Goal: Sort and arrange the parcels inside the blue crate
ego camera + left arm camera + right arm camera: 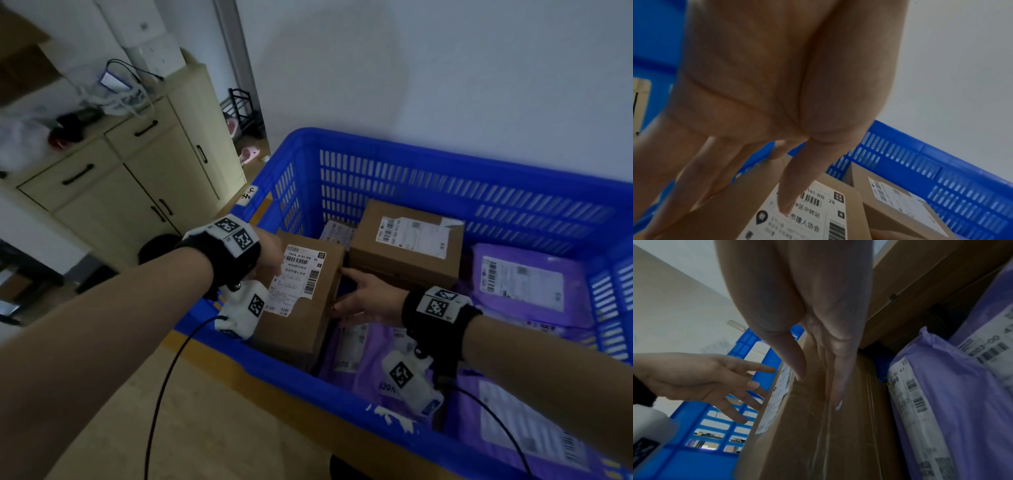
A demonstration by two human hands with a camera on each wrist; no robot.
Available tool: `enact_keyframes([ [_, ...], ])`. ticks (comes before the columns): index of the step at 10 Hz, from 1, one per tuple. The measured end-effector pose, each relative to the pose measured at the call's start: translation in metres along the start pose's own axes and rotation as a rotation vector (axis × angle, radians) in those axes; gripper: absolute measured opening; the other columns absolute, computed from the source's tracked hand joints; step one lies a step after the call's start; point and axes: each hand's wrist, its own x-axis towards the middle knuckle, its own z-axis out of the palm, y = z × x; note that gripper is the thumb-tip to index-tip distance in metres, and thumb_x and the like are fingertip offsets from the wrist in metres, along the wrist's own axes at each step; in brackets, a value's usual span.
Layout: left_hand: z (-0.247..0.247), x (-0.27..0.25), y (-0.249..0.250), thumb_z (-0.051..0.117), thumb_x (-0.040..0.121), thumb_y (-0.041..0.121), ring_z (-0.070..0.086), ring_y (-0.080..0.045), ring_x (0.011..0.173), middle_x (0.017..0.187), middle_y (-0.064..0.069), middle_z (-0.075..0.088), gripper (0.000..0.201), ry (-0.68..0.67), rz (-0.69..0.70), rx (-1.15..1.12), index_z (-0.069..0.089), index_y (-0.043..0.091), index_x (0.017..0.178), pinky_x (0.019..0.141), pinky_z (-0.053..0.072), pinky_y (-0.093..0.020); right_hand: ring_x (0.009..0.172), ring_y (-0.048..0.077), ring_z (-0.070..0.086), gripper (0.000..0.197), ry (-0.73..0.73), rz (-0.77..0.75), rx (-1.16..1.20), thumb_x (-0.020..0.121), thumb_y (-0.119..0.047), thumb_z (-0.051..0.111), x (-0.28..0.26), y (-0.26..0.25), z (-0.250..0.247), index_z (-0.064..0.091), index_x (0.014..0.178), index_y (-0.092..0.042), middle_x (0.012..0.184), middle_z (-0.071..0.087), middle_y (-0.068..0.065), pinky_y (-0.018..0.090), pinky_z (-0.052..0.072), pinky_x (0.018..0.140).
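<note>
The blue crate (445, 178) holds cardboard boxes and purple mailers. A labelled cardboard box (301, 291) stands at its near left, between my hands. My left hand (272, 255) is at the box's left side with fingers straight and spread, and the thumb (787, 194) lies on the white label (807, 216). My right hand (366, 294) presses flat, straight fingers (838, 378) against the box's right side (818, 434). Behind it sits a larger labelled box (407, 246). Purple mailers (527, 287) lie to the right and under my right wrist (363, 353).
A smaller parcel (337, 233) is wedged in the crate's far left corner. A cream cabinet (137, 171) with clutter on top stands to the left, and a pink slipper (250, 154) lies on the floor beyond it. A white wall (445, 68) backs the crate.
</note>
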Motion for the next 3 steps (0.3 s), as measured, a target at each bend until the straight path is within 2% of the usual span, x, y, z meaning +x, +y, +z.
enact_keyframes([
  [1, 0.0, -0.001, 0.0, 0.055, 0.094, 0.017, 0.057, -0.034, 0.116, 0.134, -0.02, 0.052, 0.049, 0.02, 0.038, 0.063, 0.041, 0.005, 0.139, 0.073, 0.054, -0.038, 0.087, 0.021, 0.065, 0.082, 0.014, 0.033, -0.076, 0.088, 0.006, 0.057, -0.003, -0.001, -0.002, 0.015, 0.151, -0.025, 0.116, 0.064, 0.014, 0.038, 0.055, 0.081],
  [2, -0.005, -0.008, 0.007, 0.053, 0.096, 0.025, 0.06, -0.029, 0.111, 0.132, -0.014, 0.055, 0.044, 0.057, 0.109, 0.149, 0.046, 0.006, 0.135, 0.064, 0.052, -0.031, 0.098, 0.024, 0.061, 0.077, 0.036, 0.04, -0.134, 0.088, 0.001, 0.06, -0.009, -0.006, -0.005, 0.021, 0.15, -0.021, 0.126, 0.06, 0.018, 0.041, 0.053, 0.09],
  [3, -0.008, -0.014, 0.015, 0.052, 0.096, 0.031, 0.059, -0.025, 0.108, 0.13, -0.009, 0.057, 0.043, 0.101, 0.192, 0.187, 0.051, 0.004, 0.13, 0.081, 0.051, -0.033, 0.104, 0.023, 0.059, 0.067, 0.129, -0.016, -0.239, 0.089, -0.003, 0.06, -0.019, -0.01, -0.007, 0.03, 0.147, -0.017, 0.126, 0.058, 0.015, 0.03, 0.054, 0.078],
])
